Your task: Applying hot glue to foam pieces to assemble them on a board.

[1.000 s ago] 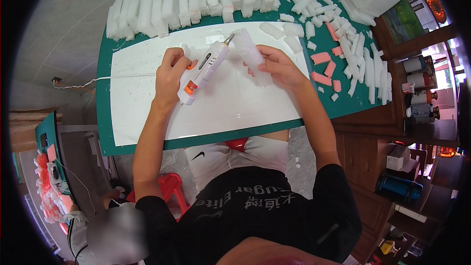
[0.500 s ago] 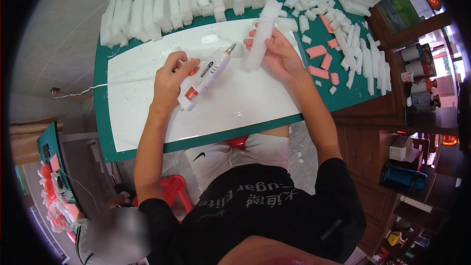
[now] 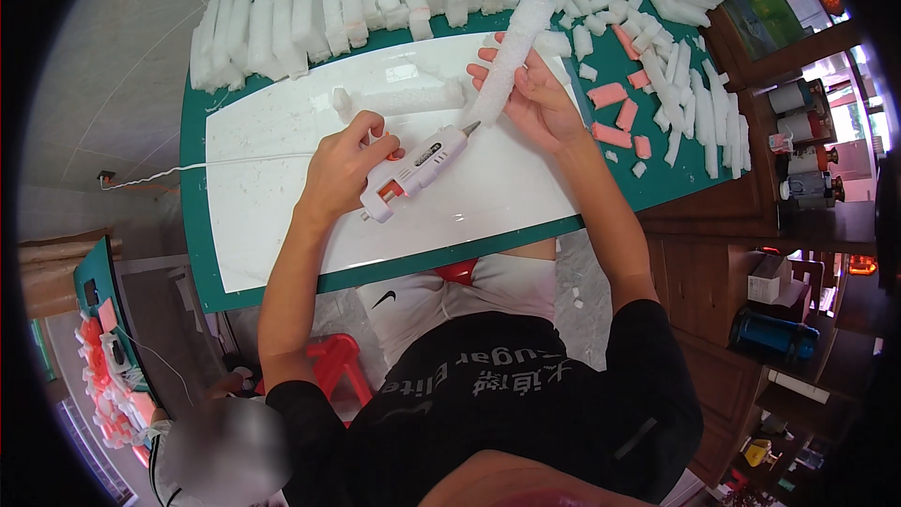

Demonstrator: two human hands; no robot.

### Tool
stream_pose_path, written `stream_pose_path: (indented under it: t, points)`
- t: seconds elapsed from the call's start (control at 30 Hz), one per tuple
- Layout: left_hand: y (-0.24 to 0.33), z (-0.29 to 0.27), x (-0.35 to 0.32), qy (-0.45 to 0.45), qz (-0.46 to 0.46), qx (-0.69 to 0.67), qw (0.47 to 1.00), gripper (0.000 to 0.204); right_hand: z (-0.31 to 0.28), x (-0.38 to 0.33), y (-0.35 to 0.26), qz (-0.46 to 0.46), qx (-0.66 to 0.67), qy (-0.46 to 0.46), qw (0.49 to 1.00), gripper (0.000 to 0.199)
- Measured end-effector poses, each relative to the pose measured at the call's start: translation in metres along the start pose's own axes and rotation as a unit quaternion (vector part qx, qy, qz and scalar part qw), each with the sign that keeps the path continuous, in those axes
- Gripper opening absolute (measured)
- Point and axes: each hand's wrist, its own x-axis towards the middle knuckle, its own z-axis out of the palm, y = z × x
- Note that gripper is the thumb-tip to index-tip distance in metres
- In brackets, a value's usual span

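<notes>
Separately, the left hand (image 3: 352, 161) grips the glue gun (image 3: 419, 169) and the right hand (image 3: 544, 105) holds the foam strip (image 3: 510, 54) over the board (image 3: 272, 225) — long axis slanting away rightward, near end by the nozzle (image 3: 472, 128).

White board (image 3: 469, 197): open room on the near side of both grips, from below the left hand (image 3: 353, 161) across to below the right hand (image 3: 542, 105)
Glue gun (image 3: 418, 169): fills the gap between the grips, its nozzle at the low end of the held strip (image 3: 511, 56); touching or just short, cannot tell
Cord (image 3: 249, 161): bars the way left of the left grip
Lying strip (image 3: 408, 97): just beyond the left grip, between the hands
Foam row (image 3: 282, 23): a wall farther beyond the left grip
Scraps (image 3: 657, 94): crowd the space right of the right grip, pink pieces (image 3: 612, 136) included
</notes>
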Motion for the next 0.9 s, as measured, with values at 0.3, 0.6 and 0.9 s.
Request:
stream_pose_path:
  t: [0.3, 0.6, 0.9]
  points:
    - [0.0006, -0.0011, -0.0001, -0.009, 0.002, -0.001, 1.0, 0.018, 0.0027, 0.0, 0.0015, 0.012, -0.015, -0.012, 1.0, 0.065]
    - [0.0028, -0.003, 0.0008, -0.019, -0.002, 0.002, 1.0, 0.02, 0.001, 0.0005, 0.0022, 0.012, -0.019, -0.015, 1.0, 0.063]
    - [0.0013, -0.0045, 0.0008, -0.017, -0.032, -0.008, 0.999, 0.027, -0.0035, -0.0012, -0.0052, -0.022, -0.009, -0.013, 1.0, 0.064]
